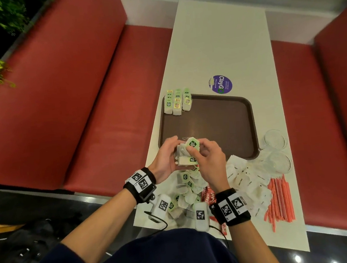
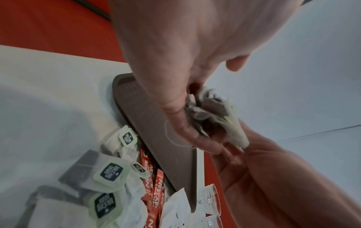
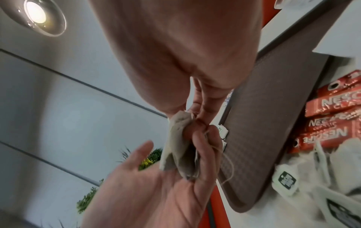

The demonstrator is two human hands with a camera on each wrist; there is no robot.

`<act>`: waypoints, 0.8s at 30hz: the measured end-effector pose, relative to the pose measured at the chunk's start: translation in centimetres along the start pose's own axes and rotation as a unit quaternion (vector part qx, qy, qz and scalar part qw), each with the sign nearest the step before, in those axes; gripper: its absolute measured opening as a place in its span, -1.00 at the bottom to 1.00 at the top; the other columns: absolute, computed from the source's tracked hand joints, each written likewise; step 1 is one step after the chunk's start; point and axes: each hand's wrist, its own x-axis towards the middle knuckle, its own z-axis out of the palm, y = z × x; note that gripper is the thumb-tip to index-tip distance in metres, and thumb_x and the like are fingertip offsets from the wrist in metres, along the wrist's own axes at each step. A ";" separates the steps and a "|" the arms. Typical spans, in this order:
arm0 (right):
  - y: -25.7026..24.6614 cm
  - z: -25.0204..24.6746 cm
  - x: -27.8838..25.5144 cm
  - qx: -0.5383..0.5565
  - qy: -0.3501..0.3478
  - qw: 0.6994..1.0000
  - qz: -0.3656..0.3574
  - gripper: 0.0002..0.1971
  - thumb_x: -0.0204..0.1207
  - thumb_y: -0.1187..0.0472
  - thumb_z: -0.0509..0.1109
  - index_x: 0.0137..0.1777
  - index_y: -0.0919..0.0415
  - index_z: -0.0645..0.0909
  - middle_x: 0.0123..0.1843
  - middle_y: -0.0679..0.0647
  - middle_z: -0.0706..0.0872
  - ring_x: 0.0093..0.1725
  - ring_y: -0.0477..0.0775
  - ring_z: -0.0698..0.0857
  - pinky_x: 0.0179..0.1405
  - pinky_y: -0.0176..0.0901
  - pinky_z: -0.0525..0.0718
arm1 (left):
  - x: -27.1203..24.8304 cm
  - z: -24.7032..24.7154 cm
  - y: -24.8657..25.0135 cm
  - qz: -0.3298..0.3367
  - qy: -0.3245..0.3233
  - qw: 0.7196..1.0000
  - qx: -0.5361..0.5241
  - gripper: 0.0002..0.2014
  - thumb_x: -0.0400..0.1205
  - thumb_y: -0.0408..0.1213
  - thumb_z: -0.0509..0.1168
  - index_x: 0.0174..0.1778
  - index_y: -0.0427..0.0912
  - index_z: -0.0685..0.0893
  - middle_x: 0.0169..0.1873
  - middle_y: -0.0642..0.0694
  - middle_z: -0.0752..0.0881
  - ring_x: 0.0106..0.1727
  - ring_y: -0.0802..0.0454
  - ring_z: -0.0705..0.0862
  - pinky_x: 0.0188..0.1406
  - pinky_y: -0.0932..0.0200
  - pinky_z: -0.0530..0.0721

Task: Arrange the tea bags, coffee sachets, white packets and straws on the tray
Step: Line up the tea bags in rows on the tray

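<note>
Both hands hover over the near left edge of the brown tray (image 1: 220, 127). My left hand (image 1: 173, 150) cups a small bundle of tea bags (image 1: 184, 160), thumb pressed on the bundle (image 2: 210, 111). My right hand (image 1: 199, 150) pinches a green-tagged tea bag (image 1: 192, 144) on top of that bundle; the bag (image 3: 175, 146) hangs from its fingertips. Three short rows of tea bags (image 1: 177, 102) lie at the tray's far left corner. A loose tea bag pile (image 1: 186, 189), red coffee sachets (image 1: 208, 195), white packets (image 1: 246, 179) and red-striped straws (image 1: 279, 199) lie on the table near me.
Two clear glass cups (image 1: 274, 139) (image 1: 280, 162) stand right of the tray. A purple sticker (image 1: 220, 84) lies beyond it on the white table (image 1: 219, 43). Red bench seats (image 1: 81, 97) run along both sides. Most of the tray's floor is bare.
</note>
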 end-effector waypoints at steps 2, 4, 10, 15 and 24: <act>-0.2 0.5 -0.2 -0.031 0.009 0.999 -0.009 -0.85 0.65 -0.17 0.60 0.12 -0.21 0.80 0.00 -0.14 0.70 -0.06 -0.10 0.77 0.02 -0.06 0.77 | 0.1 0.4 0.0 0.007 0.004 1.000 0.025 -0.44 0.85 0.21 0.19 0.49 -0.23 0.59 0.18 -0.26 0.76 0.10 -0.16 0.82 -0.05 -0.20 0.85; -0.7 1.0 -0.3 -0.052 0.017 0.998 -0.022 -0.92 0.69 -0.08 0.60 0.08 -0.17 0.78 -0.08 -0.14 0.70 -0.12 -0.10 0.72 -0.07 -0.08 0.72 | 0.3 0.5 -0.2 0.029 -0.001 0.998 0.063 -0.47 0.77 0.21 0.36 0.50 -0.09 0.58 0.20 -0.23 0.73 0.08 -0.14 0.81 -0.12 -0.14 0.83; -1.4 0.8 0.2 0.007 0.002 1.000 -0.006 -0.80 0.67 -0.04 0.63 0.06 -0.13 0.64 -0.11 -0.21 0.88 -0.12 -0.15 0.85 -0.10 -0.23 0.80 | 0.3 -0.1 -1.0 0.136 0.013 0.974 0.181 -0.67 0.79 -0.11 0.44 0.38 -0.20 0.61 -0.19 -0.01 0.67 -0.29 0.11 0.64 -0.59 0.21 0.54; -1.1 -0.2 1.2 0.017 -0.044 0.998 0.042 -0.73 0.69 -0.26 0.52 0.06 -0.08 0.72 -0.09 -0.06 0.89 -0.11 0.02 0.91 -0.02 0.34 0.89 | 0.2 -0.5 -0.2 0.156 0.043 0.958 0.237 -0.81 0.85 -0.14 0.37 0.16 -0.20 0.62 -0.38 0.11 0.61 -0.43 0.15 0.53 -0.65 0.28 0.36; -1.4 -1.0 3.6 0.201 -0.042 0.978 0.047 -0.84 0.77 0.11 0.55 0.21 0.17 0.77 0.08 0.20 0.92 0.10 0.33 0.90 0.09 0.29 0.90 | 1.3 -0.4 1.7 0.149 0.060 0.956 0.244 -0.68 0.81 0.00 0.42 0.04 -0.23 0.63 -0.36 -0.19 0.55 -0.48 -0.04 0.47 -0.62 0.26 0.34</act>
